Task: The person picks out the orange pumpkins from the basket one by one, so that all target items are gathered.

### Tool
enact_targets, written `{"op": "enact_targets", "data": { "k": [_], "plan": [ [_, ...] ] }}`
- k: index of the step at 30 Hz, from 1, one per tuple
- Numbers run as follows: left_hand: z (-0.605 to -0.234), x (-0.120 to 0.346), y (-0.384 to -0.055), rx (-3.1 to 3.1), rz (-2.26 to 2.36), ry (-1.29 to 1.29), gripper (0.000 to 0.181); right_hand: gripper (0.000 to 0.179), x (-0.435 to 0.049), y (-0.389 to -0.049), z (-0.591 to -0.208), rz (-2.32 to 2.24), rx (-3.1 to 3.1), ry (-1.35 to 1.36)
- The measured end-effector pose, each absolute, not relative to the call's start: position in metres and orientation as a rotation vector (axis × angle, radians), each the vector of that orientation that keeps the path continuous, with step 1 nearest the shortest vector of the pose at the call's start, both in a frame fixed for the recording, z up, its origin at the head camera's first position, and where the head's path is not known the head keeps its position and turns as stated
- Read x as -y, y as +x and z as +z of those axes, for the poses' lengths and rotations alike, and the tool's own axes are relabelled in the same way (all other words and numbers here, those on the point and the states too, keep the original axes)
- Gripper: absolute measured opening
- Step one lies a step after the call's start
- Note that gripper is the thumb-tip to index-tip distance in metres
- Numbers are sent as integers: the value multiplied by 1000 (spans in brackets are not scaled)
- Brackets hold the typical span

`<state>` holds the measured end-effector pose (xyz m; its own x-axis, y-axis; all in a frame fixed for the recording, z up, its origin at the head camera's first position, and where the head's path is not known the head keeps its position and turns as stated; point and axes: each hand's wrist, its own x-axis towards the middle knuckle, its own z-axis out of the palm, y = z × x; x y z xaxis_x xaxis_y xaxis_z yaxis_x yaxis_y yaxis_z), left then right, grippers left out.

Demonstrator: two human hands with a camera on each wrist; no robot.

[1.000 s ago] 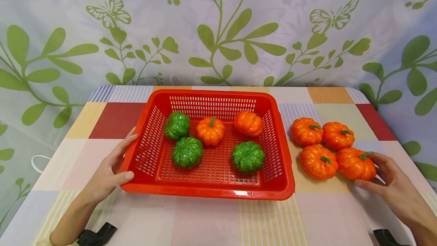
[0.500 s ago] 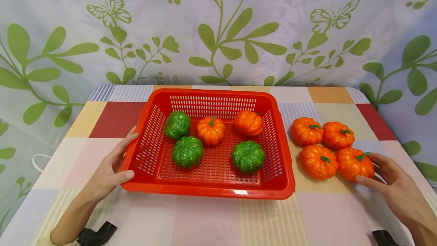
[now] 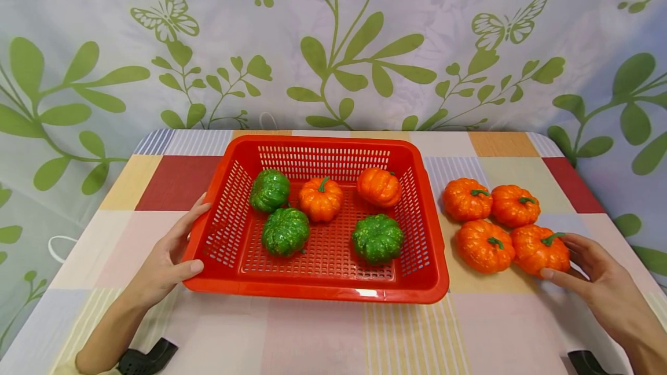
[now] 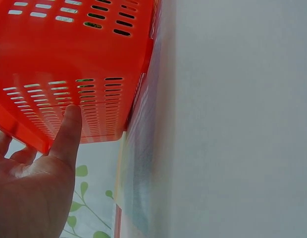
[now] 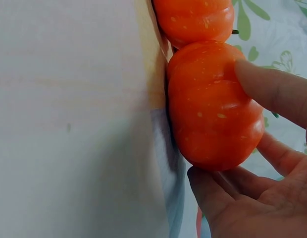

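Note:
A red plastic basket [image 3: 315, 294] holds three green pumpkins, one of them at the front right [image 3: 377, 239], and two orange pumpkins, one in the middle [image 3: 321, 199]. My left hand [image 3: 164, 265] holds the basket's left rim, thumb at the front corner; in the left wrist view one straight finger [image 4: 67, 136] lies against the slotted wall below the rim. My right hand [image 3: 599, 279] grips an orange pumpkin [image 3: 539, 250] on the table, thumb on its near side and fingers round its right. Its green stem points toward the hand.
Beside the basket's right wall sit three more orange pumpkins, close together: one at the front [image 3: 484, 246], two behind [image 3: 466, 199]. A checked cloth [image 3: 318, 334] covers the table, and a leaf-patterned curtain [image 3: 333, 45] hangs behind its far edge.
The pumpkin in my right hand has shifted slightly left against its neighbour, and my right thumb has come up onto its side. My left hand and the basket look the same.

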<state>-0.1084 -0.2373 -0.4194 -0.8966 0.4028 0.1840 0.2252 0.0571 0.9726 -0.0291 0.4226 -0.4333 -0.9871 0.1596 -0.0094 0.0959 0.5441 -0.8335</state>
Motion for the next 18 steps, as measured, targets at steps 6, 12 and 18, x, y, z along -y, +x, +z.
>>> {"op": "enact_targets", "data": {
  "k": [6, 12, 18],
  "plan": [
    [-419, 238, -108, -2153, 1972, 662, 87, 66, -423, -29, -433, 1461, 2708, -251],
    [-418, 239, -110, -2131, 1955, 681, 85, 65, -423, -29, -433, 1475, 2697, -255],
    [-416, 240, -113, -2083, 1974, 721, 83, 66, -423, -29, -435, 1434, 2720, -289]
  ]
}}
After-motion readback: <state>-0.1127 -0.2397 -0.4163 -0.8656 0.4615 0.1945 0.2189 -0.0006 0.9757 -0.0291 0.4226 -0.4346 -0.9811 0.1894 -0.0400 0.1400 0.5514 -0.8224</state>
